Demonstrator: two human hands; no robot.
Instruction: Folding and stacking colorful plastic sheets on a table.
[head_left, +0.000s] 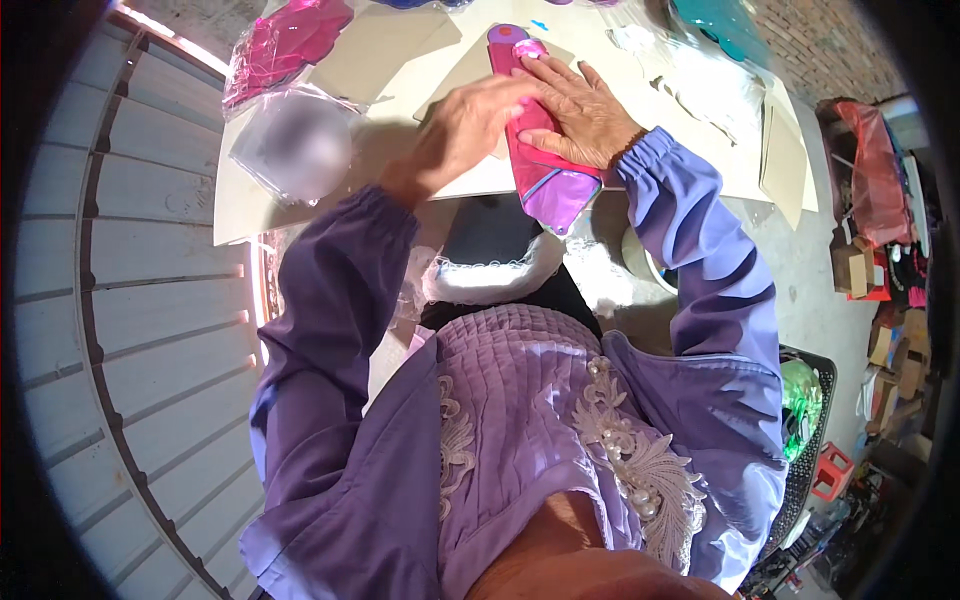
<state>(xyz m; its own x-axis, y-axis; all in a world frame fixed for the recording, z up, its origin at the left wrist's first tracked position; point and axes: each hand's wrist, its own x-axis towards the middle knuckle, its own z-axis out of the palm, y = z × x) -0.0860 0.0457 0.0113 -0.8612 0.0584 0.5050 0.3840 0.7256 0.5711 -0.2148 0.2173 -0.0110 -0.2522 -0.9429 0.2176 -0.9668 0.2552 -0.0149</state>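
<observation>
A long, flat pink and purple piece [563, 200], perhaps folded cloth or soft plastic, lies across the near table edge. Its purple pointed end hangs over toward me, and a rounded purple end shows at the far side. My right hand [580, 115] rests flat on its middle with fingers apart, so it is open. From the left, my left hand [462, 125] reaches to the piece's side, fingers stretched and fairly close together. Its fingertips overlap the pink surface near the right hand, and I make out nothing held in it. Part of the piece is hidden under both hands.
The pale table [400, 120] bears a clear bag with a round grey-white thing [305, 145], a pink plastic-wrapped pack [290, 50], clear plastic [715, 95], a teal pack [715, 25] and card sheets [783, 160]. A black crate [805, 440] stands at my right.
</observation>
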